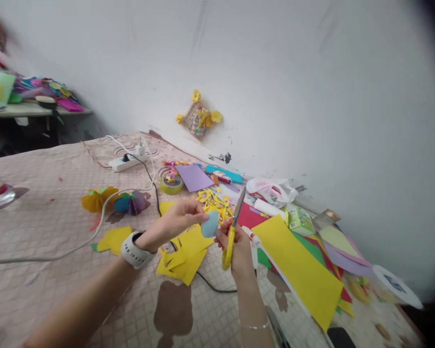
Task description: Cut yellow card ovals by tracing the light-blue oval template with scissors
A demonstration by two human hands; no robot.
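My left hand [183, 220], with a white watch on its wrist, pinches a small light-blue paper piece [210, 224] by its left side. The piece has a rounded outline. Close to its right edge is my right hand [239, 244], closed around a pair of scissors [234, 232] with yellow handles. The blades point up and look closed together. Whether the right fingertips touch the blue paper, I cannot tell. Below the hands lie cut yellow paper sheets [184, 258], and behind them sits a heap of yellow paper scraps [217, 205].
A power strip [128, 163] stands at the back left, its cables crossing the table. Paper flowers [99, 199] and a tape roll [171, 184] lie left of the scraps. To the right are a large yellow sheet [300, 270], a green-white box [300, 221] and a plastic bag [271, 189].
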